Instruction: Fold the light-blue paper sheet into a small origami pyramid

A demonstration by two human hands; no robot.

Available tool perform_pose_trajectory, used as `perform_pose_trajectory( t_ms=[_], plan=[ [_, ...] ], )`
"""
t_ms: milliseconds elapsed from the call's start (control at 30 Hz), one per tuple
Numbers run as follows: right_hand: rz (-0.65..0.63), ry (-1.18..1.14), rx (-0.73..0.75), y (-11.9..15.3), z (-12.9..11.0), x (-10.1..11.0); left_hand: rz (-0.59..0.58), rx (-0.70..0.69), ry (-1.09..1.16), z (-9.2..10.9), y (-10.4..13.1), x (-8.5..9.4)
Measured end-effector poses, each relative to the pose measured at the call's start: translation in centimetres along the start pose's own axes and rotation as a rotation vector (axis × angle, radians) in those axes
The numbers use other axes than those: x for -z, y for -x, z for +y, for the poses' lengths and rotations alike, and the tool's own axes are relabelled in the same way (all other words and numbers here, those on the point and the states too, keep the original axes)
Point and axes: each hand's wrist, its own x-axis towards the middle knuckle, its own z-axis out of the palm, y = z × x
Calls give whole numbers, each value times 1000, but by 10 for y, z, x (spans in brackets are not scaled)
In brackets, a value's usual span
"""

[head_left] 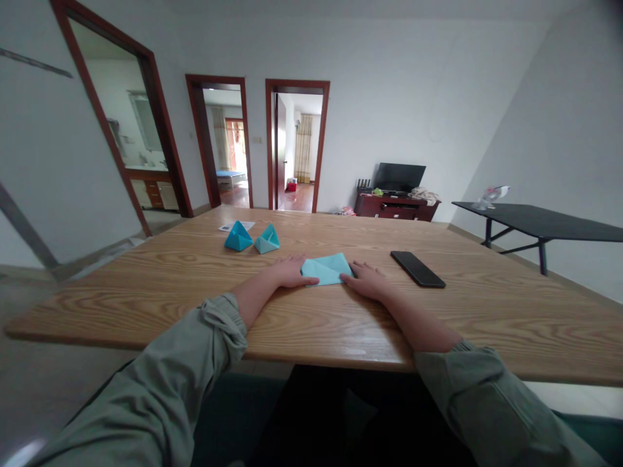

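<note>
A light blue sheet of paper [328, 267], partly folded, lies flat on the wooden table [195, 292] in front of me. My left hand [291, 272] rests palm down at its left edge, with the fingers pressing on the paper. At the right edge my right hand [368, 280] also lies palm down, its fingertips touching the sheet. Farther back on the left stand two folded paper pyramids: a darker blue one [238, 236] and a teal one [267, 239].
A black phone [417, 268] lies face up to the right of my right hand. A small white card [236, 226] sits behind the pyramids. A black side table [540, 222] stands at the right wall, a TV cabinet [396, 206] at the back.
</note>
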Motion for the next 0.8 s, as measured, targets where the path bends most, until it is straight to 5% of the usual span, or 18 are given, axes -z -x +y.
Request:
perform_pose_trajectory(
  t_ms=[167,333,467,667,800],
  plan=[
    [183,-352,141,4,-3,9,74,-58,142,-1,3,9],
    [313,-443,187,3,-3,11,247,-169,305,3,7,15],
    [329,-446,184,2,0,10,318,-247,345,8,10,19],
    [285,-517,209,2,3,6,234,-337,196,10,12,22],
    [258,-365,163,1,8,3,255,-389,77,12,15,22]
  ],
)
